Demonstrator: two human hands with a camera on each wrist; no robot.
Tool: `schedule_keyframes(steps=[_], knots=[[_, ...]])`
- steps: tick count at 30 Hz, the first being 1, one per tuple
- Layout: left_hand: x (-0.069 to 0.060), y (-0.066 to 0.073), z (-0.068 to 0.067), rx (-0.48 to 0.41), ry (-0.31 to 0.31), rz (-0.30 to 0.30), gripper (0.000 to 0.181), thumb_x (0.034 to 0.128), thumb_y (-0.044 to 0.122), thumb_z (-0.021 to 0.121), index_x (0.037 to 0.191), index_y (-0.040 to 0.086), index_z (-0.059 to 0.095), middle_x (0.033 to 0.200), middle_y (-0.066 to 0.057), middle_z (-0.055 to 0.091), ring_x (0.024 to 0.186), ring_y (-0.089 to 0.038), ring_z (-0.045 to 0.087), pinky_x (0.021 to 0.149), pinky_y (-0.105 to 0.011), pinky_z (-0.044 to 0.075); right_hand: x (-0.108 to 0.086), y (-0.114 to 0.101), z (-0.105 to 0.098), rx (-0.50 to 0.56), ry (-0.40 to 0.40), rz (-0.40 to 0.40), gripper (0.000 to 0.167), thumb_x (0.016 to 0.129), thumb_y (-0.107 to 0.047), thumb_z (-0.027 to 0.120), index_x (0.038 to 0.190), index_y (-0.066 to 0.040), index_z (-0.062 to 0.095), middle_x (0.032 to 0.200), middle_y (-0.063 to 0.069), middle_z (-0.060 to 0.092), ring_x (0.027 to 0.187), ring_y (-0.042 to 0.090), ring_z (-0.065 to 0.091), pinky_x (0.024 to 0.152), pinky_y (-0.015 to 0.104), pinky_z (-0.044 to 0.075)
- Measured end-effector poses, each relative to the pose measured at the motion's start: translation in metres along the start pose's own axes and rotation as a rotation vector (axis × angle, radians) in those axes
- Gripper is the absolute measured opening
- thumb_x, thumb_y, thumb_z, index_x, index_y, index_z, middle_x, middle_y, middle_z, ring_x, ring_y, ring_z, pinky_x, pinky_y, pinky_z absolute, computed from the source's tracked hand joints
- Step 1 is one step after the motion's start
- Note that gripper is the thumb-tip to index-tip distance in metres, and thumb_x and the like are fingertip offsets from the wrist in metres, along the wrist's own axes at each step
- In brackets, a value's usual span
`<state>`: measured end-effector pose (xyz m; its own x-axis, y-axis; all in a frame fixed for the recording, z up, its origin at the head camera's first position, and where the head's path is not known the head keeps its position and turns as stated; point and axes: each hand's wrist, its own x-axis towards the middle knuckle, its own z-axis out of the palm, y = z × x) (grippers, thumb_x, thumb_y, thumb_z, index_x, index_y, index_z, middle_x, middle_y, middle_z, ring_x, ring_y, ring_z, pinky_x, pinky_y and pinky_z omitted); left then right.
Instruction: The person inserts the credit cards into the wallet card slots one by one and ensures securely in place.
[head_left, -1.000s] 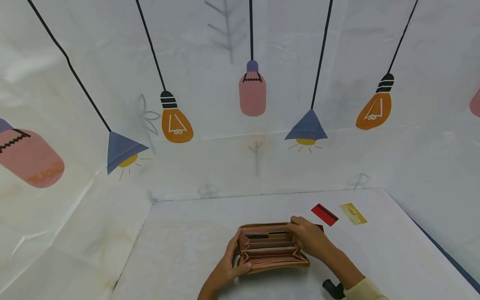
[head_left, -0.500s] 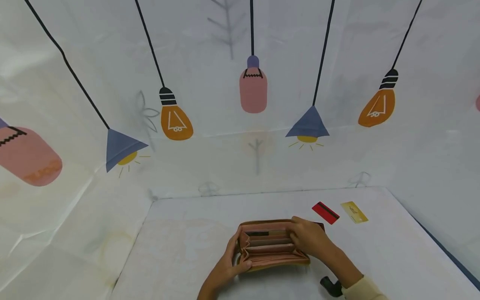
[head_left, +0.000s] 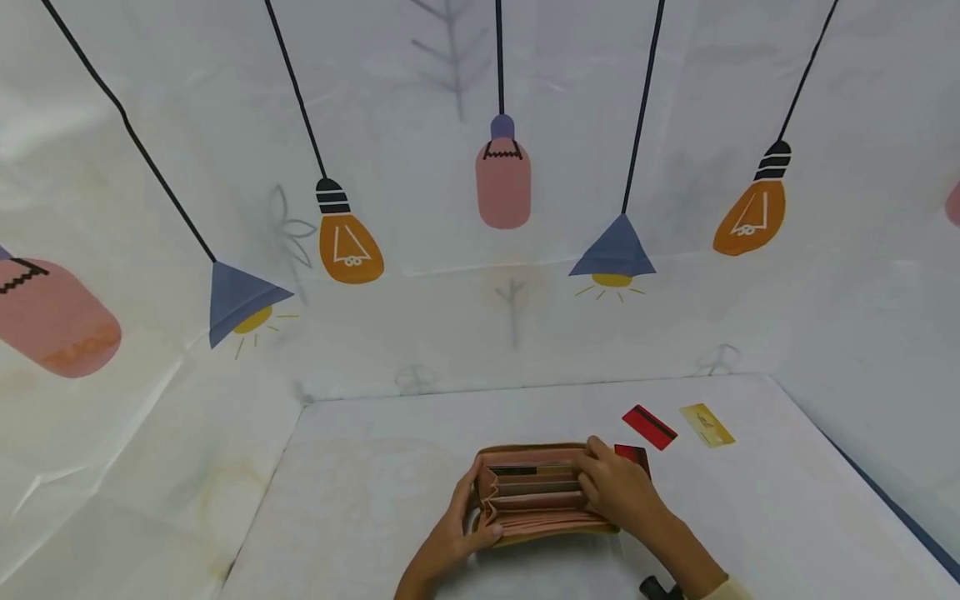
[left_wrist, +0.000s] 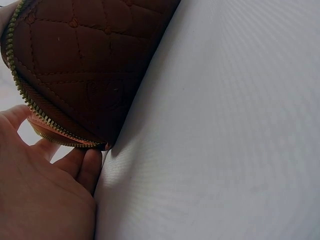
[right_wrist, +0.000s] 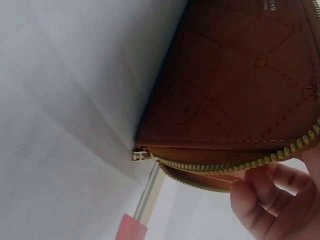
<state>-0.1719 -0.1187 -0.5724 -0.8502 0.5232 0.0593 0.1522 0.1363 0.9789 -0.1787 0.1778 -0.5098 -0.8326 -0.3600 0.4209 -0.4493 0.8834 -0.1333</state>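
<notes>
Here, unzipped wallet (head_left: 542,502) between both hands (head_left: 450,533) (head_left: 619,487), each gripping one end

Dim, diffuse light leaves the wallet (left_wrist: 80,55) dark in 2 wrist views.

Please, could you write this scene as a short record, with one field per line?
Wallet: open, pleated compartments showing
Left hand: grips its left end
Right hand: grips its right end, partly hiding a red-and-dark item
White table: red card and yellow card lie side by side
Black object: cut off at the head picture's lower edge
</notes>
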Motion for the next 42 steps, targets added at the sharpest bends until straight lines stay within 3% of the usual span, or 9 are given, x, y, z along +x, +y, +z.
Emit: schedule_keyframes(steps=[6, 9, 12, 16, 20, 22, 28, 37, 42], knots=[[-0.001, 0.0, 0.0, -0.003, 0.002, -0.002, 0.094, 0.0979, 0.015, 0.063, 0.161, 0.035, -0.004, 0.168, -0.009, -0.001, 0.149, -0.035, 0.027, 0.117, -0.032, 0.029, -0.008, 0.005, 0.0, 0.193, -0.007, 0.101, 0.014, 0.087, -0.005, 0.069, 0.096, -0.015, 0.075, 0.095, -0.008, 0.055, 0.062, -0.005, 0.037, 0.049, 0.015, 0.035], [-0.001, 0.0, 0.0, -0.01, -0.006, -0.001, 0.094, 0.0983, 0.016, 0.063, 0.161, 0.034, -0.005, 0.168, -0.01, -0.002, 0.149, -0.037, 0.026, 0.116, -0.033, 0.03, -0.013, 0.011, -0.002, 0.32, 0.043, 0.158, 0.022, 0.089, 0.001, 0.065, 0.103, -0.012, 0.076, 0.097, -0.008, 0.06, 0.064, -0.006, 0.04, 0.05, 0.017, 0.038], [0.0, 0.001, 0.0, -0.009, -0.004, 0.002, 0.094, 0.0982, 0.016, 0.063, 0.161, 0.034, -0.004, 0.168, -0.01, -0.001, 0.149, -0.037, 0.027, 0.115, -0.03, 0.031, -0.017, 0.021, -0.006, 0.366, 0.124, 0.205, 0.022, 0.089, 0.004, 0.064, 0.104, -0.01, 0.074, 0.093, -0.003, 0.063, 0.065, -0.005, 0.041, 0.052, 0.018, 0.039], [-0.001, 0.002, -0.001, 0.016, 0.012, -0.001, 0.094, 0.0977, 0.017, 0.064, 0.161, 0.034, -0.004, 0.168, -0.01, 0.002, 0.148, -0.037, 0.03, 0.116, -0.036, 0.032, -0.02, 0.036, -0.013, 0.305, 0.165, 0.276, 0.018, 0.089, 0.002, 0.068, 0.104, -0.007, 0.074, 0.091, 0.002, 0.066, 0.066, 0.0, 0.044, 0.055, 0.019, 0.042], [0.0, 0.001, -0.001, 0.03, 0.008, 0.016, 0.094, 0.0979, 0.017, 0.064, 0.161, 0.032, -0.005, 0.168, -0.013, -0.001, 0.148, -0.04, 0.027, 0.116, -0.057, 0.027, -0.024, 0.049, -0.018, 0.233, 0.106, 0.362, 0.018, 0.089, -0.002, 0.07, 0.106, -0.005, 0.072, 0.093, 0.003, 0.068, 0.072, 0.008, 0.051, 0.06, 0.021, 0.045], [0.0, 0.0, -0.001, 0.022, 0.004, 0.015, 0.094, 0.098, 0.017, 0.063, 0.161, 0.032, -0.005, 0.168, -0.013, -0.003, 0.148, -0.041, 0.027, 0.115, -0.06, 0.025, -0.027, 0.054, -0.018, 0.219, 0.075, 0.398, 0.019, 0.089, -0.005, 0.071, 0.108, -0.002, 0.071, 0.093, 0.005, 0.067, 0.074, 0.011, 0.054, 0.061, 0.023, 0.047], [0.0, 0.001, 0.0, 0.01, 0.004, 0.002, 0.094, 0.0981, 0.017, 0.063, 0.161, 0.035, -0.004, 0.168, -0.011, -0.003, 0.149, -0.038, 0.027, 0.117, -0.045, 0.029, -0.035, 0.067, -0.009, 0.2, -0.032, 0.491, 0.034, 0.088, -0.016, 0.076, 0.11, 0.008, 0.063, 0.094, 0.014, 0.062, 0.079, 0.021, 0.06, 0.069, 0.036, 0.054], [-0.001, 0.004, 0.0, 0.002, 0.02, -0.028, 0.095, 0.0967, 0.018, 0.066, 0.161, 0.037, -0.001, 0.168, -0.006, -0.003, 0.151, -0.034, 0.021, 0.118, -0.043, 0.026, -0.038, 0.078, 0.012, 0.154, -0.24, 0.625, 0.075, 0.082, -0.046, 0.079, 0.111, 0.019, 0.054, 0.096, 0.025, 0.057, 0.084, 0.03, 0.054, 0.077, 0.048, 0.053], [0.0, 0.003, 0.0, 0.006, 0.022, -0.019, 0.095, 0.0964, 0.018, 0.066, 0.161, 0.037, -0.001, 0.168, -0.008, -0.003, 0.152, -0.035, 0.02, 0.118, -0.057, 0.022, -0.037, 0.076, 0.018, 0.109, -0.254, 0.617, 0.09, 0.076, -0.054, 0.081, 0.109, 0.024, 0.053, 0.09, 0.025, 0.053, 0.08, 0.03, 0.051, 0.073, 0.045, 0.051]])
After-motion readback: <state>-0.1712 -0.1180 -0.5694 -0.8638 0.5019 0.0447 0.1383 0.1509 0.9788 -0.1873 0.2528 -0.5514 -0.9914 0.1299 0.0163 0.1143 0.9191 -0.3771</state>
